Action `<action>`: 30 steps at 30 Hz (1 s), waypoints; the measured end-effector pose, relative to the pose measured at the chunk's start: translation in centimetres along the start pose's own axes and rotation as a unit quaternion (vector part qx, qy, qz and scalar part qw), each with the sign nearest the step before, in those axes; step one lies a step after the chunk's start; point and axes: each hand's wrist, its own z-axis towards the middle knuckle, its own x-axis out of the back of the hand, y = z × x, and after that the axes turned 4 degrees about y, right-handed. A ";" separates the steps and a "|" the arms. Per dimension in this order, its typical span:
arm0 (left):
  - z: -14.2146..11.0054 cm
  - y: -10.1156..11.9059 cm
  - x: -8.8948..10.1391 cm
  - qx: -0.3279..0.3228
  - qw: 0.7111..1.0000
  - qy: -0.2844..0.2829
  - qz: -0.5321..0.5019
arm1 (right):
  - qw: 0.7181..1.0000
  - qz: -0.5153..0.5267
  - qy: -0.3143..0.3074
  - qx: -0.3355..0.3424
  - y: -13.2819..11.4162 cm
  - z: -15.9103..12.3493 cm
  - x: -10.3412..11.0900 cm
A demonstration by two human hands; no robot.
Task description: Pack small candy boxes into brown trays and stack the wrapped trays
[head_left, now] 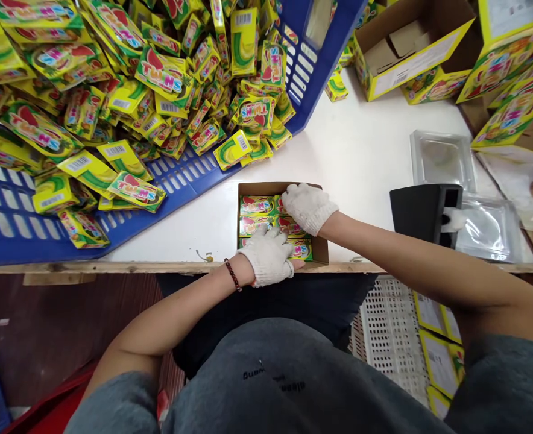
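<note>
An open cardboard display box (321, 248) sits at the table's front edge, holding rows of small yellow-green TWINS boxes (256, 206) laid flat. My left hand (268, 256), in a white fingerless glove, rests over the near row with its fingers spread, and its thumb reaches to the box's near side. Over the far right corner is my gloved right hand (309, 208). Its fingers are bent and close together on the packs, and whatever lies under them is hidden.
A large blue plastic basket (180, 181) heaped with TWINS boxes leans at the left. Empty printed cartons (411, 66) stand at the back right. A black tape dispenser (422, 214) and clear plastic trays (442, 157) lie at the right. Below is a white crate (391, 325).
</note>
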 end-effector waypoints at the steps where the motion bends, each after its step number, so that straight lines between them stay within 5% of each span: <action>1: 0.0 0.0 0.1 0.000 1.000 -0.002 -0.002 | 1.000 0.000 -0.002 -0.003 -0.2 0.1 -0.1; 7: -0.2 -0.4 1.6 0.002 0.999 0.025 -0.030 | 0.996 0.006 0.057 0.066 1.9 -0.6 -0.1; 12: 2.3 -1.4 3.3 -0.017 0.997 0.077 0.013 | 0.968 0.121 0.214 -0.058 5.9 -1.4 -1.3; 18: 6.5 -2.8 2.6 -0.030 0.998 0.030 0.055 | 0.953 0.253 0.144 -0.077 6.8 -0.4 -4.7; 30: 6.2 -1.3 1.2 -0.001 0.997 0.031 0.065 | 0.951 0.259 0.152 -0.078 6.7 -0.2 -5.3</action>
